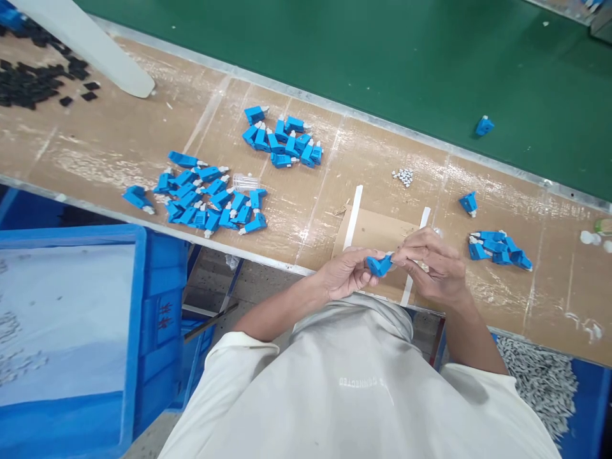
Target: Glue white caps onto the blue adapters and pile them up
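Note:
Close to my body, a small blue plastic part [379, 265] with a white tip is pinched in my left hand [345, 274]. The thumb and fingers of my right hand [433, 262] close around its white tip end; whether they grip the tip itself or a tiny separate piece is hidden. Both hands hover above a cardboard sheet [380, 224] fixed with white tape strips. Beyond it lies a little pile of small white pieces [405, 176]. To the right, one lone blue part [468, 203] lies near a small cluster of similar blue parts [497, 247].
Left on the cardboard-covered bench [401, 137] are two heaps of blue parts [282, 141]. Black pieces [36, 83] lie far left. A green surface [335, 44] runs behind, bearing one blue part [484, 125]. Blue crates [138, 331] and a bin of grey pieces [540, 376] stand below.

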Demonstrator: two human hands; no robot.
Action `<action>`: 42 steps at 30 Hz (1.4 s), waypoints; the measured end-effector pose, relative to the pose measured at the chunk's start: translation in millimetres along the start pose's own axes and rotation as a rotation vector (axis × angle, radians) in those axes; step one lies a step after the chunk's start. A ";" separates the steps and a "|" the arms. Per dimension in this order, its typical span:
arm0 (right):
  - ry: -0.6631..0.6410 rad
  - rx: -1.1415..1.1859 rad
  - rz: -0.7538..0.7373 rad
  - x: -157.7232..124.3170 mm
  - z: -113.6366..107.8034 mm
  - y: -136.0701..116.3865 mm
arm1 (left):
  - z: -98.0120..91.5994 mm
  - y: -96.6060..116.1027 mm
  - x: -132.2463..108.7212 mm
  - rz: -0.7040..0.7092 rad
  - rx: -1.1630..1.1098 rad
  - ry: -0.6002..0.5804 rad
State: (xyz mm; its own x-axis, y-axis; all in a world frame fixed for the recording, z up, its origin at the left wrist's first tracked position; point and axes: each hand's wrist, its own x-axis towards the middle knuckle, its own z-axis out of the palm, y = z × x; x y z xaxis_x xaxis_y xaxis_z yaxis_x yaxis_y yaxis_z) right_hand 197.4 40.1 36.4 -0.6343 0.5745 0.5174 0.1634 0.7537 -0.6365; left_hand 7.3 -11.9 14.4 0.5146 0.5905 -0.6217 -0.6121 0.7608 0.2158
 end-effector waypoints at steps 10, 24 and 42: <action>-0.078 -0.121 -0.128 2.4 -8.7 -3.3 | -8.3 -3.5 8.5 0.038 -0.008 -0.014; 0.252 0.952 0.843 -27.5 32.3 -30.3 | 8.7 -6.5 -5.6 0.300 0.243 -0.161; 0.393 0.890 0.739 -25.8 35.0 -55.1 | 19.7 -20.9 -19.8 0.484 0.513 -0.088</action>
State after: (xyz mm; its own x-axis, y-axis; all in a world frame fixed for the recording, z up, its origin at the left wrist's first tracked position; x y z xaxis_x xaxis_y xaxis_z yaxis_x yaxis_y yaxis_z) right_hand 178.3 -27.4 38.1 -0.3112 0.9455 -0.0955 -0.2841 -0.1885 -0.9401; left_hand 21.7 -34.2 37.0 0.3161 0.8975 -0.3075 -0.4358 0.4253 0.7933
